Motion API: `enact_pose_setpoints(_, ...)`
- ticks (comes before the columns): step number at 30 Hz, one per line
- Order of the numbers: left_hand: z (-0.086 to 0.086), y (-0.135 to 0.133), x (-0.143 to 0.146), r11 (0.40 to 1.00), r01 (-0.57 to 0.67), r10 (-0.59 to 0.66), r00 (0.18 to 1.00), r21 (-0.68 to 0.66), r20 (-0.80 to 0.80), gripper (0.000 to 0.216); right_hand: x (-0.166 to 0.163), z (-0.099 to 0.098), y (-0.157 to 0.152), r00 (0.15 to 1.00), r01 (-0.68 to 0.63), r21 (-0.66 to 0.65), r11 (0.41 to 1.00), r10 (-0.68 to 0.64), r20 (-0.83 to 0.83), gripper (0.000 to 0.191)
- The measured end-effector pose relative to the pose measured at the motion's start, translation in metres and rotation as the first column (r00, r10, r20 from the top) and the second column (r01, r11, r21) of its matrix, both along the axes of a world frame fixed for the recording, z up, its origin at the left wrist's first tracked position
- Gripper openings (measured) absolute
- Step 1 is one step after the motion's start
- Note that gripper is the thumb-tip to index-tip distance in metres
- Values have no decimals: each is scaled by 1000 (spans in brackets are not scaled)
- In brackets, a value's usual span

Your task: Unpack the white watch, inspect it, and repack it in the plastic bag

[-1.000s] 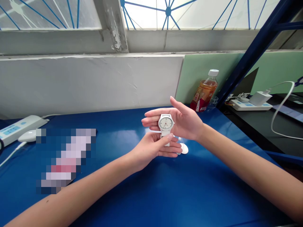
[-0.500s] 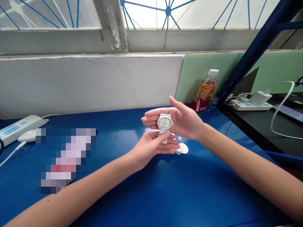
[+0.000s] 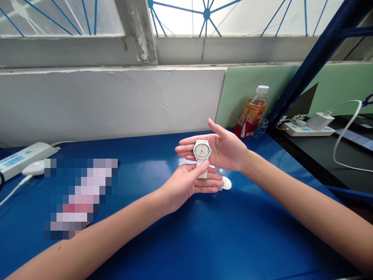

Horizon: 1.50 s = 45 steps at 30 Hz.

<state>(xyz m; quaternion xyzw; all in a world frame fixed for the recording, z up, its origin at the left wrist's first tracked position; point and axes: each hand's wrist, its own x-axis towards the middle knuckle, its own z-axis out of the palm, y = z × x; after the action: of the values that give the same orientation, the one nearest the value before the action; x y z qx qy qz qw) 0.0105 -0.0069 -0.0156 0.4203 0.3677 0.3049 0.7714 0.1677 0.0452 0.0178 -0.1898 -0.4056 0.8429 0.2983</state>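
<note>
A white wristwatch [image 3: 202, 151] with a round, pale dial is held face up over the blue table. The thumb of my left hand [image 3: 186, 181] presses its lower strap against the fingers, which reach out flat to the right. Just behind the watch lies my right hand [image 3: 229, 151], open with its palm up, fingers stretched to the left and thumb raised. The watch case rests against or just above those fingers; I cannot tell which. A white rounded object [image 3: 227, 183] on the table is partly covered by my left fingertips, with small clear pieces beside it.
Against the green panel stands a drink bottle [image 3: 251, 112] with a white cap. A power strip [image 3: 23, 157] and a white plug lie at the left, near a pixelated flat item [image 3: 87, 194]. Another power strip [image 3: 309, 130] with a charger sits on the dark surface at right.
My left hand has shifted very slightly right and down, its fingers a little more spread. The watch has barely moved, and my right hand stays nearly where it was.
</note>
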Motion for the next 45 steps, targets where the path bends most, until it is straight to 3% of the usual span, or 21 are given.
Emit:
enact_pose_setpoints(7,0,1,1,999,-9,11,999,-38,40,45,-6,0,-1,992,98,-19,995,-96,83,69)
enact_pose_setpoints(11,2,3,-2,999,-30,29,999,26,33,34,-5,-1,-1,980,136,135,981,-154,127,57)
enact_pose_setpoints(14,7,6,-5,993,-89,89,996,71,2,29,-2,2,1,944,229,335,914,-293,155,40)
enact_pose_setpoints(18,11,11,-8,959,-184,200,978,214,-55,28,5,10,5,859,382,520,764,-501,105,24)
enact_pose_setpoints(20,10,12,-11,901,-199,270,953,384,-139,28,11,11,3,828,389,560,731,-544,135,25)
enact_pose_setpoints(23,4,12,-14,759,-66,350,881,648,-320,25,22,6,-8,757,292,632,718,-577,305,33)
enact_pose_setpoints(26,-3,9,-17,596,88,422,811,798,-405,27,33,-2,-29,624,121,792,599,-666,409,35)
enact_pose_setpoints(28,-9,7,-18,451,133,517,767,883,-380,27,37,-8,-44,567,77,834,547,-712,415,37)
enact_pose_setpoints(30,-16,6,-19,337,173,573,742,925,-347,31,38,-15,-55,562,84,821,565,-707,429,39)
enact_pose_setpoints(32,-22,6,-20,277,226,591,726,934,-351,34,37,-22,-62,585,149,779,609,-689,427,41)
enact_pose_setpoints(38,-26,6,-19,156,348,596,713,924,-369,36,35,-34,-66,599,250,777,578,-723,345,30)
enact_pose_setpoints(41,-23,9,-18,165,416,551,714,895,-433,44,44,-34,-63,574,305,770,560,-754,321,23)
enact_pose_setpoints(45,-22,14,-20,217,528,461,686,821,-563,71,57,-35,-53,489,348,809,474,-828,275,14)
